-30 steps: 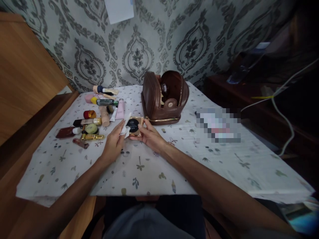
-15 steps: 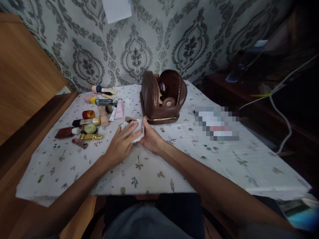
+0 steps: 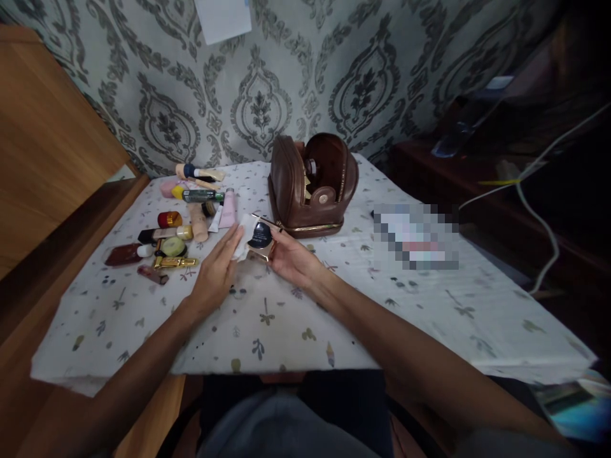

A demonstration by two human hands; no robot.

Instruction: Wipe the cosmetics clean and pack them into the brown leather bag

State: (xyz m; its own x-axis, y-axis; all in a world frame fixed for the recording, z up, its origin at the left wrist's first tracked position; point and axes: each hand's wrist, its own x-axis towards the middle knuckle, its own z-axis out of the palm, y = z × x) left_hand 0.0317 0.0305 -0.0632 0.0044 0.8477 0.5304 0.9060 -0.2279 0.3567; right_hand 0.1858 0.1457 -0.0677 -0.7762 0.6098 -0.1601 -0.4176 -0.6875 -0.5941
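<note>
My right hand (image 3: 294, 259) grips a gold-edged makeup compact (image 3: 260, 235) by its right side, thumb on top. A round black face with small pale lettering shows on the compact. In my left hand (image 3: 216, 270) is a crumpled white wipe (image 3: 242, 240), pressed against the compact's left edge under nearly straight fingers. Just behind my right hand stands a brown makeup bag (image 3: 289, 181), unzipped, with a few things partly visible inside.
To the left lie a pink tube (image 3: 230, 208), a dark green tube (image 3: 203, 196), a gold tube (image 3: 176, 261), a brown bottle (image 3: 125, 255) and brushes (image 3: 188, 170). A blurred-out item (image 3: 415, 236) lies right. A white cable (image 3: 548, 254) hangs beyond the table.
My left hand has slid left with the wipe, uncovering the compact's black face. My right hand has turned the compact, which now shows more of its surface.
</note>
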